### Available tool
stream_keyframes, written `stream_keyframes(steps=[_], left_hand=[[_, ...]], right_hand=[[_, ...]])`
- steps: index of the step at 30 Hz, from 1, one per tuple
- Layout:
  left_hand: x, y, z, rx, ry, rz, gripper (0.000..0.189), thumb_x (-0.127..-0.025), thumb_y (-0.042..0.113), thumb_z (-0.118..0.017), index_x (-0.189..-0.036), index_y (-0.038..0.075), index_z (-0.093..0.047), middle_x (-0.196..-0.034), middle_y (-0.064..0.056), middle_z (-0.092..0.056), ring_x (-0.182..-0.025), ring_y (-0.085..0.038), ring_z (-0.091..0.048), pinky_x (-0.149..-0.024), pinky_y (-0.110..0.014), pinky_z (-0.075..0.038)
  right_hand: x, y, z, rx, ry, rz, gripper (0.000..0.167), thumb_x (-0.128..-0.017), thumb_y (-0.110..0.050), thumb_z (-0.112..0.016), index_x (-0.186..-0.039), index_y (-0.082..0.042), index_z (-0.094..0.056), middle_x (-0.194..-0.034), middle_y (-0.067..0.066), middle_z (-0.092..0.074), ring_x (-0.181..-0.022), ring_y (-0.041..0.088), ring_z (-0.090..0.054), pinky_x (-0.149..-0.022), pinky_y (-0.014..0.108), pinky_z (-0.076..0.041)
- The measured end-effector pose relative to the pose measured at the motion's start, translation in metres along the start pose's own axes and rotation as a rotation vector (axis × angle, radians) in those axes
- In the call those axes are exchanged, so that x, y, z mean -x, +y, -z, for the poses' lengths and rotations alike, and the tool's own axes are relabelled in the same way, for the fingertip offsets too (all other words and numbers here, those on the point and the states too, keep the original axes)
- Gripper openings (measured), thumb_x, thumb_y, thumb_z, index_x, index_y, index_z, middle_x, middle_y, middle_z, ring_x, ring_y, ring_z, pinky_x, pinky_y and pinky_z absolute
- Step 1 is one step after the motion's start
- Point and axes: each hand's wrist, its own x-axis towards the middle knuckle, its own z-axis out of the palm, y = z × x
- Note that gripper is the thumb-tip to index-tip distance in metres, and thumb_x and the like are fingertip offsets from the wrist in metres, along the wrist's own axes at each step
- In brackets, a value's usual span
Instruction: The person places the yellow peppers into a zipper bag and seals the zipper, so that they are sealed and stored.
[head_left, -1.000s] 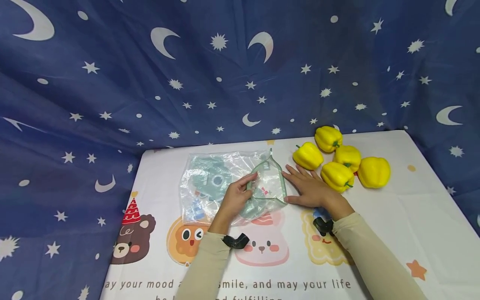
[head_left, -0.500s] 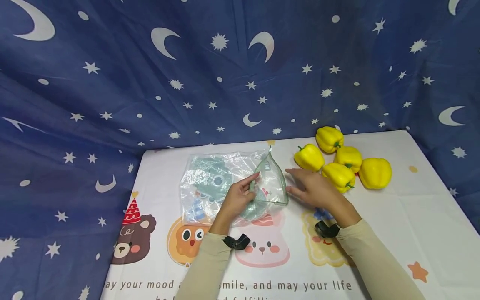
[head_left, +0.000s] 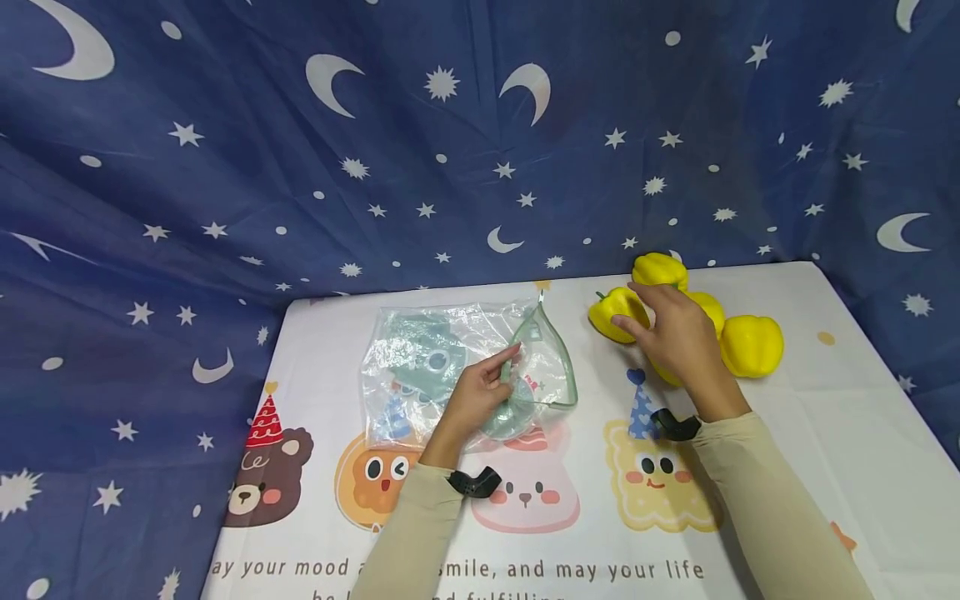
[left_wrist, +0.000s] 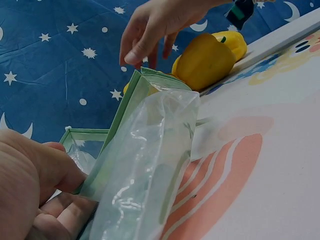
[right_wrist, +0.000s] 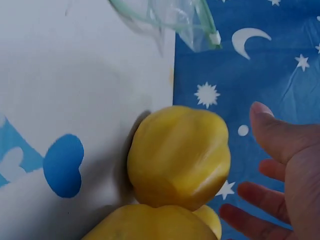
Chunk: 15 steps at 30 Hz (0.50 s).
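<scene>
A clear zip bag (head_left: 420, 333) with a green rim lies on the table, its mouth spread open toward the right. My left hand (head_left: 471, 402) pinches the near side of that rim between thumb and fingers, as the left wrist view also shows. Several yellow bell peppers (head_left: 751, 346) sit in a cluster at the right. Above them hovers my right hand (head_left: 678, 342), fingers spread and nothing held. Nearest to its thumb is the leftmost pepper (head_left: 611, 317); in the right wrist view a gap shows between the hand (right_wrist: 295, 175) and the closest pepper (right_wrist: 180, 155).
A white tablecloth (head_left: 840, 433) with cartoon figures and lettering covers the table. Behind it and at the left hangs a blue curtain (head_left: 420, 183) with moons and stars. The zip slider (right_wrist: 215, 38) shows at a corner of the bag mouth.
My right hand has let go of the bag's right rim and moved right and away from me, over the peppers. The left hand has kept its hold on the rim.
</scene>
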Motion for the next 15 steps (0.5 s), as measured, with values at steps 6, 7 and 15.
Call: stream_keyframes(steps=[6, 7, 15], left_hand=[[0.000, -0.001, 0.002, -0.004, 0.005, 0.004, 0.064, -0.087, -0.011, -0.057, -0.146, 0.017, -0.058, -0.152, -0.008, -0.054, -0.094, -0.005, -0.056, -0.057, -0.016, -0.040], [0.000, -0.002, 0.002, -0.004, 0.005, 0.004, 0.065, -0.087, -0.011, -0.057, -0.146, 0.017, -0.058, -0.152, -0.008, -0.054, -0.097, -0.007, -0.057, -0.058, -0.016, -0.040], [0.000, 0.000, 0.001, 0.025, -0.001, 0.020, 0.065, -0.087, -0.011, -0.056, -0.146, 0.017, -0.058, -0.153, -0.007, -0.053, -0.118, -0.017, -0.055, -0.059, -0.015, -0.042]], right_hand=[[-0.013, 0.009, -0.004, 0.012, -0.095, -0.043, 0.076, -0.091, -0.055, -0.071, -0.151, -0.013, -0.051, -0.137, 0.023, -0.062, -0.118, 0.044, -0.061, -0.097, 0.063, -0.049], [-0.015, 0.009, -0.004, 0.013, -0.111, -0.047, 0.076, -0.091, -0.056, -0.071, -0.151, -0.014, -0.051, -0.134, 0.023, -0.064, -0.115, 0.043, -0.062, -0.095, 0.062, -0.049], [-0.026, 0.009, -0.009, 0.033, -0.206, -0.083, 0.073, -0.089, -0.052, -0.075, -0.147, -0.011, -0.054, -0.127, 0.022, -0.067, -0.103, 0.039, -0.062, -0.093, 0.062, -0.049]])
